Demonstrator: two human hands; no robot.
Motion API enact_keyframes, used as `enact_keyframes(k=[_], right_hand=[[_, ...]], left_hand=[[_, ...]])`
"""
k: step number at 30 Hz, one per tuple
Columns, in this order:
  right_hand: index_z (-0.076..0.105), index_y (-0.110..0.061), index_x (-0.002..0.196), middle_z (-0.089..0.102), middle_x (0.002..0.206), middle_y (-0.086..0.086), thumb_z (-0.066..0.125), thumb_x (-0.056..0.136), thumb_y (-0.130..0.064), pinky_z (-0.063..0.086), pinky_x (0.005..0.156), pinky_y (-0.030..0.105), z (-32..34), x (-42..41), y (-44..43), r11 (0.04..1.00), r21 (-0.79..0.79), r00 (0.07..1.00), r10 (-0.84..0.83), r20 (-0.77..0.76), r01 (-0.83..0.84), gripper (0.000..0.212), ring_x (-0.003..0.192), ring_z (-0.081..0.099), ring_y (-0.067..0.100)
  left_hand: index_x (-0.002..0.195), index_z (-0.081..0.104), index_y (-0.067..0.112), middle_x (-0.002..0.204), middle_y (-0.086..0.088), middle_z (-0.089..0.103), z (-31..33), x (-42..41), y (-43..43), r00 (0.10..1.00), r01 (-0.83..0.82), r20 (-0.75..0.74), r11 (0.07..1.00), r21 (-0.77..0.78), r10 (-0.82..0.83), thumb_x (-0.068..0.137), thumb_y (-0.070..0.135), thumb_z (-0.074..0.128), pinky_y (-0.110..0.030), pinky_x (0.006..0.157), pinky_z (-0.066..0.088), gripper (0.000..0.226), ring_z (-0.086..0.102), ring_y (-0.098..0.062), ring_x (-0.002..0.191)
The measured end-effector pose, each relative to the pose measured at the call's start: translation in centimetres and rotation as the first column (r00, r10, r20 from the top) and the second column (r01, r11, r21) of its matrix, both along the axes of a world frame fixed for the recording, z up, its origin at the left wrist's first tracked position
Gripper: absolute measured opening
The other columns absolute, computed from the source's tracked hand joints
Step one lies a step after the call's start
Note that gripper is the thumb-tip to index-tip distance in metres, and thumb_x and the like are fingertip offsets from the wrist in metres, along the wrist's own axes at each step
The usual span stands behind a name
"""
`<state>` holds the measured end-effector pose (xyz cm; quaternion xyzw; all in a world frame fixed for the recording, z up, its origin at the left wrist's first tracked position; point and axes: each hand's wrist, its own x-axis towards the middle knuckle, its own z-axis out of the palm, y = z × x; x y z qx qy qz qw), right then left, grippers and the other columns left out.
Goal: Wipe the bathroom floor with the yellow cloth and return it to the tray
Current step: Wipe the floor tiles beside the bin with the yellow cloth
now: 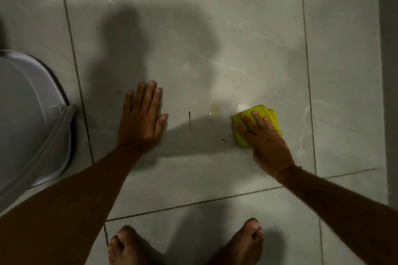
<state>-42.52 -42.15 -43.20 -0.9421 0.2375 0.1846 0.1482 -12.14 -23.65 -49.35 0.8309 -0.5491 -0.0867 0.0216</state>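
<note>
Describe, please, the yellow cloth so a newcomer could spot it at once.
Start at the white tray at the left edge, then cross the grey tiled floor past the flat left hand. Under the right hand lies the yellow cloth, folded, the only bright colour here.

Grey tiled floor (215,38) carries a yellow cloth (243,141), white tub (32,125), two dark marks.

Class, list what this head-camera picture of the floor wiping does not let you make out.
- Most of the yellow cloth: covered by the right hand pressing it.
- The white tray: cut off by the left edge; the left arm hides its near end.
- The floor under the flat left hand and in shadow: dirt cannot be judged.
- The stain: too faint to identify.
</note>
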Motion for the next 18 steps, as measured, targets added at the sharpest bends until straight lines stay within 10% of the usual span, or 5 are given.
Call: enact_keyframes(k=[5,11,15,18], right_hand=[[0.033,-0.022,0.148,0.026,0.159,0.016,0.059,0.070,-0.010,0.018,0.118,0.057,-0.9,5.4,-6.8,0.854,-0.102,0.860,-0.508,0.051,0.510,0.083,0.144,0.020,0.046],[0.016,-0.031,0.152,0.012,0.163,0.005,0.060,0.067,-0.008,0.005,0.121,0.053,-0.4,1.5,-6.0,0.999,0.018,0.999,-0.047,-0.028,0.047,0.098,0.150,0.003,0.038],[0.012,-0.011,0.153,0.016,0.161,0.017,0.059,0.070,-0.010,0.004,0.120,0.052,-1.7,6.7,-9.0,0.805,-0.055,0.806,-0.586,0.084,0.591,0.095,0.147,0.011,0.043],[0.017,-0.008,0.152,0.018,0.161,0.017,0.052,0.072,-0.015,0.005,0.119,0.054,-2.4,11.0,-7.0,0.857,-0.041,0.853,-0.504,0.135,0.513,0.088,0.147,0.013,0.044]], left_hand=[[0.162,0.018,0.015,0.172,-0.009,0.015,-0.2,-0.2,0.1,1.000,0.005,0.009,1.000,-0.006,-0.005,0.102,0.049,0.024,-0.050,0.128,0.009,0.069,0.008,-0.028,0.160],[0.161,0.021,0.013,0.171,-0.010,0.016,-0.1,-0.1,0.0,1.000,-0.002,0.015,1.000,-0.010,0.002,0.102,0.047,0.028,-0.051,0.128,0.011,0.069,0.010,-0.029,0.160],[0.161,0.022,0.013,0.171,-0.009,0.018,-0.3,-0.1,0.1,1.000,0.003,0.023,0.999,-0.032,-0.002,0.102,0.046,0.029,-0.051,0.128,0.011,0.068,0.010,-0.028,0.160],[0.161,0.022,0.013,0.171,-0.010,0.018,-0.2,-0.1,0.0,1.000,0.011,0.014,0.999,-0.036,-0.010,0.102,0.047,0.027,-0.051,0.128,0.011,0.068,0.011,-0.029,0.160]])
